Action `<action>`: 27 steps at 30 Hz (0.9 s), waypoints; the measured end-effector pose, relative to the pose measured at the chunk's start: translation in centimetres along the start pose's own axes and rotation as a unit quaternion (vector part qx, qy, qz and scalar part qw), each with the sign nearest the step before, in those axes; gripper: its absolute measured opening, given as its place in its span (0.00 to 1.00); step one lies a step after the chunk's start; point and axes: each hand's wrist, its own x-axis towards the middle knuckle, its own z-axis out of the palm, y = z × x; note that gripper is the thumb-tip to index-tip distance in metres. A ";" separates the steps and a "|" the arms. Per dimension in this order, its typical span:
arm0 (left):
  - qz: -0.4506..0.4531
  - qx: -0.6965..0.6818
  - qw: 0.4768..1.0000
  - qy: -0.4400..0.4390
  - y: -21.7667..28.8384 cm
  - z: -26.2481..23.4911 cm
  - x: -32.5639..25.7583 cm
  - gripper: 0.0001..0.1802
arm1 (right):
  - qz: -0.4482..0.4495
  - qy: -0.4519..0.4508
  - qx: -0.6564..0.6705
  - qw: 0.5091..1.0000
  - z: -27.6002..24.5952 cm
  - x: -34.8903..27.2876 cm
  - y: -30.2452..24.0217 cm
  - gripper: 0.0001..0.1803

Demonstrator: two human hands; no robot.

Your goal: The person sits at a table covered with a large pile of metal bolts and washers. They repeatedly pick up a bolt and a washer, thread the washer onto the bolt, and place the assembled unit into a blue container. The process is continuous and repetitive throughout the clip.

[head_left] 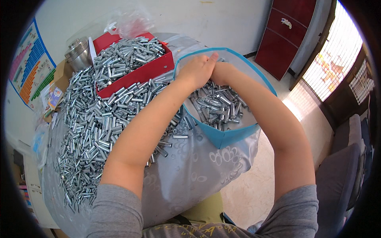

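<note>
Both my hands meet over the far part of a blue-rimmed fabric bin (224, 139) at the table's right edge. My left hand (198, 70) is closed, its thumb raised, and what its fingers hold, if anything, is hidden. Close against it is my right hand (223, 73), turned down into the bin, its fingers out of sight. Shiny metal sleeve-like pieces (222, 106) lie loose inside the bin below my wrists. Left of the bin, a wide heap of similar metal pieces (105, 119) covers the table, partly behind my left forearm.
A red box (139, 77) full of the same pieces stands at the back of the heap, with clear plastic film (133, 22) behind it. A steel canister (78, 53) is beside it. The table has a grey patterned cloth (190, 174). Dark seats (341, 170) stand at right.
</note>
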 end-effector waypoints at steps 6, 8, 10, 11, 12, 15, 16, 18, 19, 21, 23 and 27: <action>0.005 -0.012 1.000 0.001 1.8 -3.5 -2.8 0.40 | 0.078 0.000 -0.025 0.997 -1.7 -1.9 -1.2 0.16; 0.007 -0.022 0.999 0.030 2.2 -4.5 -4.1 0.39 | 0.094 0.037 -0.039 0.994 -1.2 -2.3 0.1 0.14; 0.021 0.001 0.998 0.052 1.6 -6.3 -5.4 0.37 | 0.124 -0.009 0.130 0.984 -4.0 -2.9 0.2 0.13; 0.036 0.006 0.996 0.082 1.5 -7.3 -6.2 0.37 | 0.138 -0.033 0.212 0.967 -6.0 -3.6 -0.5 0.13; 0.051 0.012 0.992 0.112 1.5 -8.4 -7.1 0.36 | 0.074 0.035 0.227 0.970 -7.3 -4.6 -1.8 0.13; 0.099 0.011 0.978 0.181 2.0 -12.4 -10.4 0.34 | -0.108 0.178 0.269 0.940 -10.2 -7.5 -8.4 0.13; 0.120 0.009 0.969 0.215 1.8 -13.5 -11.5 0.34 | -0.155 0.189 0.286 0.927 -10.9 -8.1 -11.4 0.14; 0.111 0.061 0.954 0.270 1.3 -15.4 -13.5 0.32 | -0.209 0.176 0.387 0.881 -11.6 -8.9 -17.5 0.13; 0.076 0.073 0.959 0.262 1.5 -16.9 -15.0 0.31 | -0.235 0.168 0.436 0.852 -11.8 -9.0 -20.2 0.12; 0.052 0.100 0.952 0.285 0.2 -19.4 -17.0 0.30 | -0.263 0.169 0.494 0.811 -11.4 -8.7 -24.2 0.11; 0.001 0.114 0.944 0.310 -0.7 -21.8 -20.1 0.31 | -0.299 0.166 0.537 0.771 -10.4 -7.0 -28.0 0.09; -0.064 0.126 0.902 0.408 -3.1 -24.4 -25.0 0.29 | -0.270 0.055 0.637 0.720 -9.6 -5.8 -34.6 0.18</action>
